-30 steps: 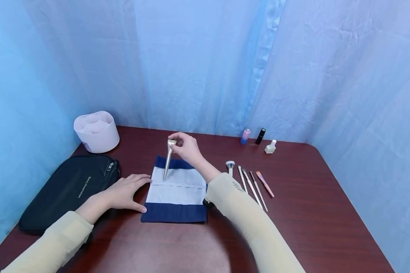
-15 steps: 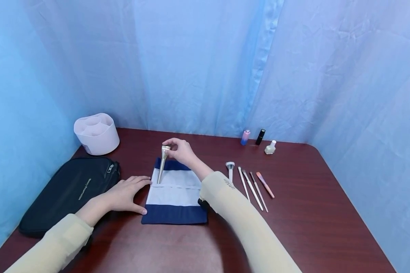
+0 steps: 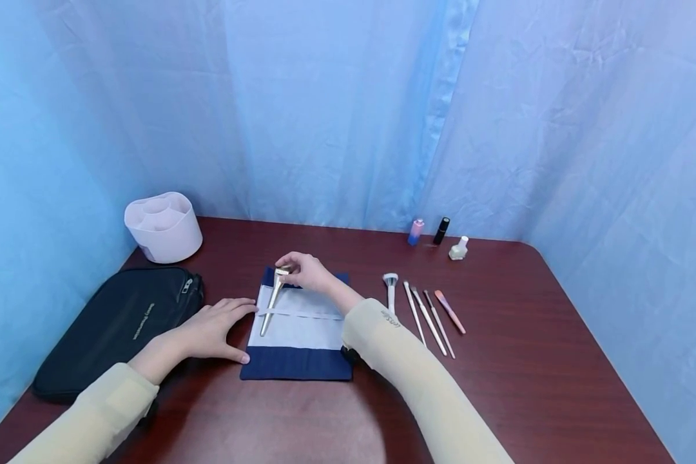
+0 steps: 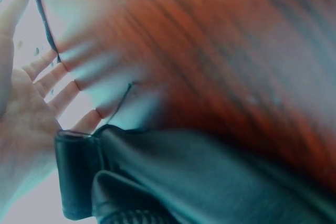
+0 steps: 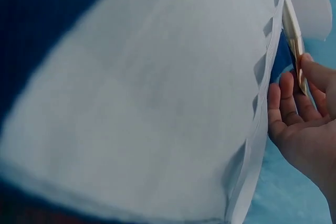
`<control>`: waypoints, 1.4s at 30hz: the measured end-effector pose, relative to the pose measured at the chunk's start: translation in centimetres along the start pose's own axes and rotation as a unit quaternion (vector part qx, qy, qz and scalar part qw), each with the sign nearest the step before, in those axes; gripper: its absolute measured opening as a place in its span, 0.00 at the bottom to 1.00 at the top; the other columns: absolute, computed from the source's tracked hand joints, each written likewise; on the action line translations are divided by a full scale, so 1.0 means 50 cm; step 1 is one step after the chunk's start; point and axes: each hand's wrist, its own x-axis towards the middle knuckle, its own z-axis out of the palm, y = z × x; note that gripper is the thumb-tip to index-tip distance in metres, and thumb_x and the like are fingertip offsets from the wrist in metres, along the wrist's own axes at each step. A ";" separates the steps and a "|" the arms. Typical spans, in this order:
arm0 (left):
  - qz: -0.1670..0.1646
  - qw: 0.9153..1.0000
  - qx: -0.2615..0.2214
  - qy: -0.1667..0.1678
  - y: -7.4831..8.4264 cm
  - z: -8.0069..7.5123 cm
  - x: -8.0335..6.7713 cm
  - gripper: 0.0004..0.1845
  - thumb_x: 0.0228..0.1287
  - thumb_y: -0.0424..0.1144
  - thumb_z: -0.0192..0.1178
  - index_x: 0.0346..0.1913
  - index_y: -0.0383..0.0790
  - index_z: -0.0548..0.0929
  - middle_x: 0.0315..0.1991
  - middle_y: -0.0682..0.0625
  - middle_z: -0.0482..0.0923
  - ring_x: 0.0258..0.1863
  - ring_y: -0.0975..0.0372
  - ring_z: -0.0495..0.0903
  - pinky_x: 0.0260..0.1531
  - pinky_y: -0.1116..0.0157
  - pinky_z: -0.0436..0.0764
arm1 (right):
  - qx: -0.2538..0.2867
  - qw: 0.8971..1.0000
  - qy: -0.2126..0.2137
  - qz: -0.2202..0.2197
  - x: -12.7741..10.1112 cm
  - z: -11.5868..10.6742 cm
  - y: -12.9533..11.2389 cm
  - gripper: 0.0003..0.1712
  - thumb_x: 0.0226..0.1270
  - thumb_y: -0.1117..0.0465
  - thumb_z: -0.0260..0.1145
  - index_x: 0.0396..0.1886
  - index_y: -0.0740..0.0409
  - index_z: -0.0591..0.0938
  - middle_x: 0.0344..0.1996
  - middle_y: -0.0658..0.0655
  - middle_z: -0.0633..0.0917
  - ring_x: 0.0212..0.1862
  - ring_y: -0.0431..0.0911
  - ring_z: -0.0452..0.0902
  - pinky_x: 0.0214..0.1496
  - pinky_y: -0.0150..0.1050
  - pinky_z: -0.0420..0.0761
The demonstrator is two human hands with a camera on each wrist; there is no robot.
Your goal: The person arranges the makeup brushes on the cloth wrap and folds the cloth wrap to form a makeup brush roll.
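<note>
A navy and white fabric brush roll lies unfolded on the table, a white elastic band across its middle. My right hand pinches a gold makeup brush near its wide end, partly covered by the fingers. The brush slants across the band at the roll's left side, its narrow tip on the white panel. Whether it runs over or under the band, I cannot tell. In the right wrist view the brush sits between thumb and fingers, beside the looped band. My left hand rests spread along the roll's left edge.
Right of the roll lie a white brush, several slim brushes and a pink-orange brush. Small cosmetic bottles stand behind. At left are a black zip bag and a white divided holder. Curtains hang around.
The right hand has moved left and then down toward me with the gold brush. The brush tip has passed from above the elastic band to below it. The left hand stays put.
</note>
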 end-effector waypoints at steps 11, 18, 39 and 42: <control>0.008 1.000 0.003 0.005 0.002 -0.001 -0.001 0.54 0.41 0.69 0.67 0.68 0.40 0.65 0.68 0.43 0.62 0.64 0.48 0.62 0.56 0.40 0.66 | -0.086 0.989 -0.101 -0.067 -0.007 0.012 0.000 0.17 0.64 0.57 0.65 0.53 0.49 0.80 0.48 0.49 0.82 0.40 0.38 0.77 0.41 0.29 0.77; 0.009 1.000 0.008 0.006 0.003 -0.001 -0.002 0.53 0.42 0.69 0.66 0.68 0.40 0.65 0.68 0.43 0.62 0.64 0.48 0.62 0.55 0.40 0.66 | -0.109 0.978 -0.146 -0.098 -0.016 0.021 0.004 0.14 0.65 0.55 0.64 0.50 0.47 0.82 0.47 0.45 0.82 0.41 0.34 0.77 0.44 0.27 0.76; 0.020 1.000 0.015 0.018 0.007 -0.006 -0.008 0.52 0.42 0.69 0.66 0.67 0.41 0.66 0.67 0.42 0.63 0.63 0.47 0.63 0.54 0.41 0.67 | -0.123 0.982 -0.077 -0.118 -0.112 -0.112 -0.014 0.20 0.65 0.55 0.65 0.56 0.53 0.79 0.53 0.49 0.81 0.55 0.44 0.76 0.55 0.40 0.76; 0.024 0.999 0.017 0.020 0.006 -0.005 -0.009 0.53 0.41 0.69 0.66 0.67 0.40 0.66 0.67 0.41 0.63 0.63 0.47 0.63 0.54 0.40 0.67 | -0.126 0.984 -0.060 -0.114 -0.140 -0.136 -0.004 0.21 0.64 0.55 0.66 0.56 0.53 0.79 0.52 0.48 0.81 0.55 0.45 0.76 0.54 0.40 0.77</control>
